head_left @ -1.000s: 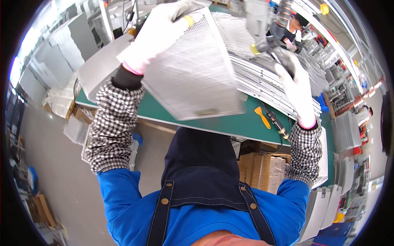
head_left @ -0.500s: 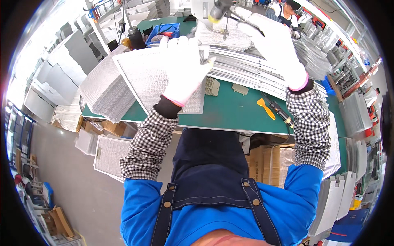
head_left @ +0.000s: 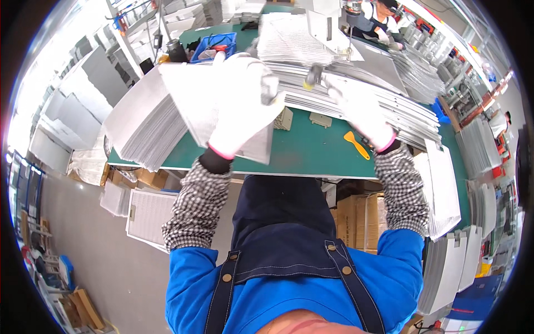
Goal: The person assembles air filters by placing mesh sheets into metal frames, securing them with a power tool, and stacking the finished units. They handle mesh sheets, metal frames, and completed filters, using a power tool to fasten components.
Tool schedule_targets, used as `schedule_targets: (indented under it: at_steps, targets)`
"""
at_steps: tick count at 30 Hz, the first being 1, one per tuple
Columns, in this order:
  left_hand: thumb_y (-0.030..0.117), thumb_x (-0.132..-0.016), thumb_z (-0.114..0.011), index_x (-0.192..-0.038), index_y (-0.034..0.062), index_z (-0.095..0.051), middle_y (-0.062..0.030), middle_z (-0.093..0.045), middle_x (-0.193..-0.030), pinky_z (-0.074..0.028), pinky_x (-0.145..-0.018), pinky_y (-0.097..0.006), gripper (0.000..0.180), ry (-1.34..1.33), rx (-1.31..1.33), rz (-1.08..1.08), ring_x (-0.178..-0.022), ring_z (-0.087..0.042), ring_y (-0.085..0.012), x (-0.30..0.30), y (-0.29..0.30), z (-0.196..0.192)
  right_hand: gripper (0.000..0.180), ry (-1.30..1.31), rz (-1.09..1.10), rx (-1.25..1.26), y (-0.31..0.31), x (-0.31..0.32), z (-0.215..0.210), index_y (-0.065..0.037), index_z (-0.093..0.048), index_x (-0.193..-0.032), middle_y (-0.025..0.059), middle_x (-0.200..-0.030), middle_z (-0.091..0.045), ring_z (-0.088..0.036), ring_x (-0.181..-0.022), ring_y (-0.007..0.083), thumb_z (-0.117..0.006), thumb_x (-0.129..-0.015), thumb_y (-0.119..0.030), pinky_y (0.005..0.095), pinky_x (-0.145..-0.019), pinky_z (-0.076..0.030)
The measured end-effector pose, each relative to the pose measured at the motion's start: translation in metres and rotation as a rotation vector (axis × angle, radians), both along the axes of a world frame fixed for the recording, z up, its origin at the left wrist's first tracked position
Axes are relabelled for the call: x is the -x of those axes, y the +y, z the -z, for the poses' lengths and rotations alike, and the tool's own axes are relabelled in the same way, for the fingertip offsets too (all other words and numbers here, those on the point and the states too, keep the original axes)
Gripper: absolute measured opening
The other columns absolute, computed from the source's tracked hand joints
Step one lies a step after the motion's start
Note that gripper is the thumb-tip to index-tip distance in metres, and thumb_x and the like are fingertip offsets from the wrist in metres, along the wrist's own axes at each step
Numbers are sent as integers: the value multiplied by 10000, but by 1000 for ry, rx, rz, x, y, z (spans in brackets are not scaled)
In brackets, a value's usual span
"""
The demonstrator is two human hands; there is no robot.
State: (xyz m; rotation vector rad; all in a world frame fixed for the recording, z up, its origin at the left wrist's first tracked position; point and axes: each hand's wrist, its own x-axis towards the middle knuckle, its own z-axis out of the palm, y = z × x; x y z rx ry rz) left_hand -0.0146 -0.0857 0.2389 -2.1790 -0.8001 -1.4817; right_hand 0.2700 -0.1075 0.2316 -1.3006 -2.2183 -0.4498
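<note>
My left hand [head_left: 239, 103], in a white glove, is closed on the upper part of a thin framed mesh panel [head_left: 186, 92]. The panel stands tilted over the front of the green table [head_left: 303, 156]; my hand hides much of it. In my right hand [head_left: 361, 114], also gloved, is a hammer [head_left: 314, 77] with a dark and yellow head. Its head points left, a short gap from the panel, and the picture is smeared there. Beneath my right wrist, a yellow scraper [head_left: 356, 146] lies on the table. Small beige blocks [head_left: 285, 119] sit beside the panel.
Stacked mesh sheets [head_left: 150, 128] stand at the left. Long metal frame strips [head_left: 389, 106] lie behind my right hand. A blue bin [head_left: 222, 42] sits at the back, near a mesh stack [head_left: 289, 36]. Another person [head_left: 378, 22] works at the far right.
My right hand has come down and left with the hammer, whose head is now lower and nearer the panel. My left hand has turned and shifted slightly with the panel.
</note>
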Motion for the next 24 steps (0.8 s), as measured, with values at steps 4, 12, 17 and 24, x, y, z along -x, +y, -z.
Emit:
schedule_targets:
  at_steps: [4, 12, 17, 24]
  targets:
    - [150, -824, -720, -1330, 61, -586, -228, -435, -1534, -289, -1174, -518, 532, -77, 165, 240, -1441, -379, -423, 24, -23, 1, 487, -109, 472, 659, -3, -21, 111, -191, -529, -1425, 147, -1168, -648, -677, -1007, 329, -513, -953, -72, 446, -868, -557]
    - [111, -1032, -490, -1310, -3, -628, -171, -688, -1269, -485, -1027, -364, 330, -399, 437, -131, -1164, -654, -211, 83, -50, -28, 517, -127, 824, 455, -31, -130, 154, -180, -585, -1353, 108, -1178, -654, -652, -1064, 318, -588, -854, -46, 448, -914, -528]
    - [123, -968, -551, -1279, 54, -660, -141, -690, -1275, -493, -1032, -355, 337, 203, 459, 72, -1200, -660, -290, 57, -41, -72, 591, 11, 776, 565, -71, -210, 196, -121, -566, -1349, 149, -1204, -645, -627, -1123, 369, -660, -766, -109, 453, -998, -497]
    - [75, -878, -639, -1325, 162, -634, -110, -706, -1118, -550, -907, -345, 456, 601, 420, 380, -995, -688, -301, -15, -7, -10, 463, 1176, 335, 392, -112, -163, 118, -13, -594, -1219, 66, -785, -639, -608, -702, 150, -596, -756, -20, 307, -668, -519]
